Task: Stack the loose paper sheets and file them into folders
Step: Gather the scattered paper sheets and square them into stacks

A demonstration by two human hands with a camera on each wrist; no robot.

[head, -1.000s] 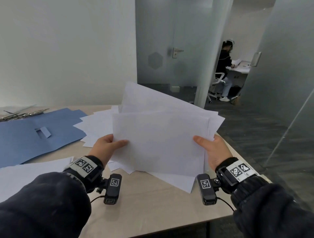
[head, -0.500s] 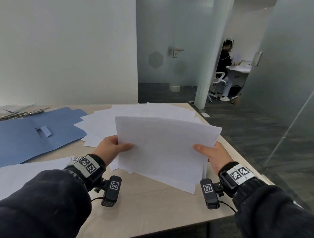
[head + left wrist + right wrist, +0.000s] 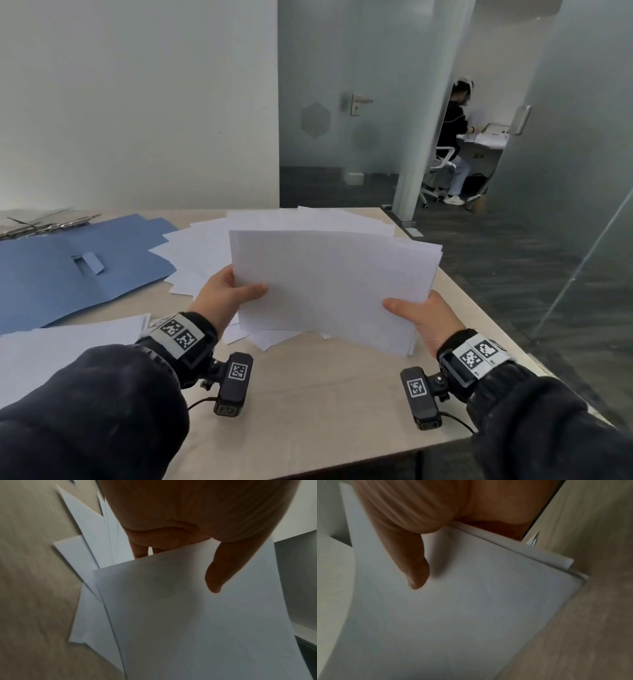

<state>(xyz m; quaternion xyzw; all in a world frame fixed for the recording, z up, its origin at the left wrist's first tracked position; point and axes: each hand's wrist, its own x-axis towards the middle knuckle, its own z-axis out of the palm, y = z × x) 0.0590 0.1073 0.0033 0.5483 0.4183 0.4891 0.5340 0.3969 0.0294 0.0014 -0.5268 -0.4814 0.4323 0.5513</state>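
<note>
So the stack of paper sheets (image 3: 329,287) is plain white, no print I can make out, held up off the table (image 3: 308,404) and tilted toward the camera, sitting dead centre in the head view. The edges are mostly squared up, but the right side fans a little, so you can see several layers there. The sheets bow slightly across the middle.

The left hand (image 3: 224,298) pinches the stack's left edge at about 9 o'clock, thumb lying flat across the front. The right hand (image 3: 426,320) does the same at roughly 4 o'clock, thumb on the front face. Both have a firm hold on the paper.

More loose sheets (image 3: 202,253) lie spread on the table behind and under the stack, from 10 to 12 o'clock. An open blue folder (image 3: 78,274) lies flat at 9 o'clock, its left part cut off by the frame.

Fingers behind the stack are mostly hidden; the left wrist view only shows a couple of fingertips (image 3: 140,551) poking out. Both wrist views are dim and blurry. How many sheets there are, can't tell.
</note>
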